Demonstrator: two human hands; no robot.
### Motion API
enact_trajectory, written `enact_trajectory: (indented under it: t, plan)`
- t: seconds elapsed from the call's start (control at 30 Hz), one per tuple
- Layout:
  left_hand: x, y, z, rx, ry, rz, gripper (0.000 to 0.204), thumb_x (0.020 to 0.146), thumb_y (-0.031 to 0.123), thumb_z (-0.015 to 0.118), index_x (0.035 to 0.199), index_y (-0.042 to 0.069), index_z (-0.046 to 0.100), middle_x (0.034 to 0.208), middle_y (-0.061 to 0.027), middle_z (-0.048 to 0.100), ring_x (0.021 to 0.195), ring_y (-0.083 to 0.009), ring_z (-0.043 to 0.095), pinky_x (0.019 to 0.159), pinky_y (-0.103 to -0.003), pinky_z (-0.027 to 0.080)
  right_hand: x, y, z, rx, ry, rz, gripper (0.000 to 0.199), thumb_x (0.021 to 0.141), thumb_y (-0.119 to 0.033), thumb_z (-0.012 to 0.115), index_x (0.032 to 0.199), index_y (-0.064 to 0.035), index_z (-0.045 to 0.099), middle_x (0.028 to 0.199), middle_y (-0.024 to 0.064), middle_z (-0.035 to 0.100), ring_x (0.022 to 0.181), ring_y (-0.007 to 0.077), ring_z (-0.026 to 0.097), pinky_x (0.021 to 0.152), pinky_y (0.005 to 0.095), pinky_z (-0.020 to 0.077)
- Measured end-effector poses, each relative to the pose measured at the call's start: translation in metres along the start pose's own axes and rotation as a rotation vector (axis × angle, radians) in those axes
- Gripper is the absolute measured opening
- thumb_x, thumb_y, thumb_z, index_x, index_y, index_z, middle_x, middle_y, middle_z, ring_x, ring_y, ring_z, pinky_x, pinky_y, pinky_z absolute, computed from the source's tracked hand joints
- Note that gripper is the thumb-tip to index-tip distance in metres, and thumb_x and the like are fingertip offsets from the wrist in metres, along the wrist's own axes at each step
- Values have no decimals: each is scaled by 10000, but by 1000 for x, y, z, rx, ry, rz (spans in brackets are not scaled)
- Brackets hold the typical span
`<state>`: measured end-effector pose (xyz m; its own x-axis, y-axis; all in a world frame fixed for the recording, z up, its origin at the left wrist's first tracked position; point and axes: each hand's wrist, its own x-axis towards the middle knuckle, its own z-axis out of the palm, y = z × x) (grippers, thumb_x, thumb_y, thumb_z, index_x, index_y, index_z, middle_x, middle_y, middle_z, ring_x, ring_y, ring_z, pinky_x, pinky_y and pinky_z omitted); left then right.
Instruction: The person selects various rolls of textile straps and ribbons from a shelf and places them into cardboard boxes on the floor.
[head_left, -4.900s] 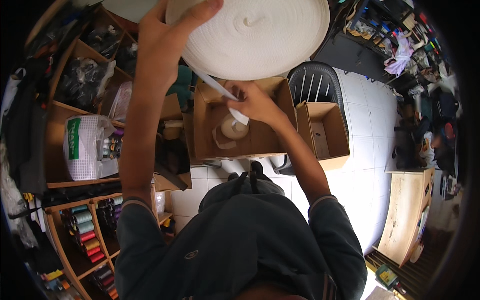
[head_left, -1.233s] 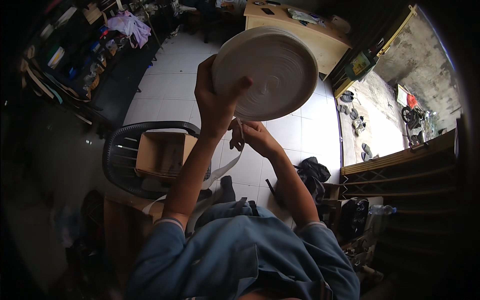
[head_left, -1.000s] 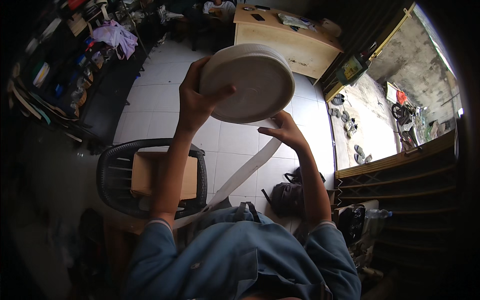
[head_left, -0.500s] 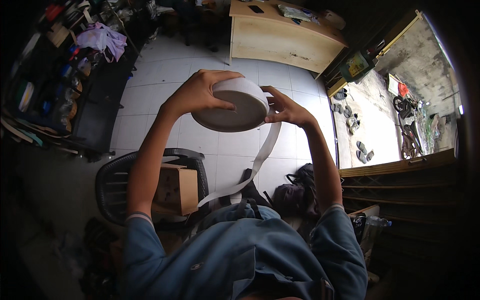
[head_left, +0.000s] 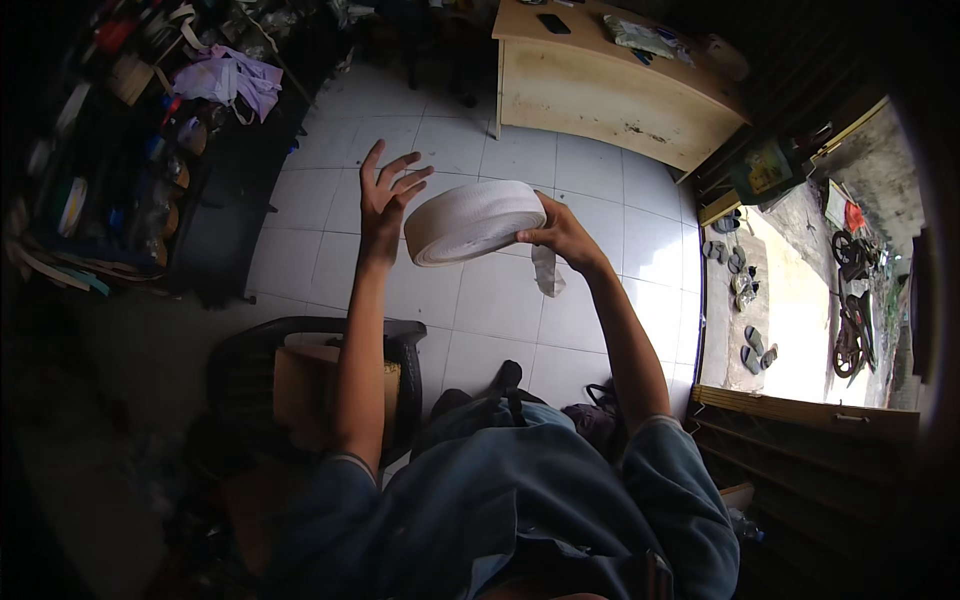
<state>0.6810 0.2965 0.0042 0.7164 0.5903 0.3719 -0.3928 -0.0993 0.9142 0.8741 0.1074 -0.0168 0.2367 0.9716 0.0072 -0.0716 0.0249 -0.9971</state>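
Note:
A large roll of white webbing tape (head_left: 475,220) is held up in front of me over the tiled floor. My right hand (head_left: 562,236) grips its right edge, thumb across the near face and the fingers behind, partly hidden. Below that hand hangs a short loose end of the tape (head_left: 547,272). To the left of the roll, my left hand (head_left: 388,200) is raised with fingers spread, apart from it and holding nothing.
A black chair (head_left: 250,360) with a cardboard box (head_left: 305,395) on it stands to my left. Cluttered dark shelving (head_left: 215,200) lines the far left. A wooden desk (head_left: 610,90) is ahead. Sandals (head_left: 752,350) lie beyond the doorway at right; a dark bag (head_left: 597,415) is near my legs.
My left hand has let go of the roll and opened beside it. The roll has tilted in my right hand, and its long tail no longer stretches down toward the box.

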Motion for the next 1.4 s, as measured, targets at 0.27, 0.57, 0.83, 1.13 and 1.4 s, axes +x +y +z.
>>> enact_trajectory:
  t: [0.27, 0.57, 0.83, 1.13, 1.4]
  plan:
    - [-37, -83, 29, -559, 307, -142, 1154, 604, 841, 527, 1466, 159, 175, 1471, -120, 270, 1356, -294, 285, 1127, -518, 256, 77, 18, -11, 155, -97, 84, 456, 792, -279, 758, 1129, -37, 569, 905, 9, 603, 810, 94, 526, 717, 269, 435]
    - [78, -103, -20, -235, 563, -184, 740, 753, 233, 788, 1321, -9, 381, 1246, -139, 492, 1151, -234, 492, 997, -345, 383, 202, 36, 2, 191, -27, 204, 641, 808, -276, 748, 1287, 14, 434, 1150, 136, 570, 1046, 208, 551, 905, 343, 458]
    - [166, -54, -145, 243, 405, -29, 572, 787, 291, 734, 1192, -8, 461, 1080, -142, 549, 1010, -230, 555, 872, -350, 470, 314, -11, -7, -488, -311, 179, 806, 695, -132, 823, 1365, -27, 388, 1289, 200, 537, 1246, 345, 471, 1116, 439, 303]
    - [225, -29, -261, 490, 80, -178, 536, 712, 283, 776, 1105, 16, 529, 1013, -123, 586, 982, -241, 570, 863, -356, 469, 447, 9, -15, -481, -564, 85, 646, 776, -238, 738, 1324, -18, 475, 1191, 175, 614, 1122, 309, 579, 1026, 400, 415]
    - [284, -10, -334, 629, 229, -177, 590, 688, 283, 787, 1148, 14, 534, 1041, -146, 603, 992, -254, 583, 866, -376, 467, 576, 15, 7, -400, -660, 82, 646, 772, -331, 726, 1312, -47, 514, 1150, 147, 635, 1069, 284, 593, 969, 406, 444]
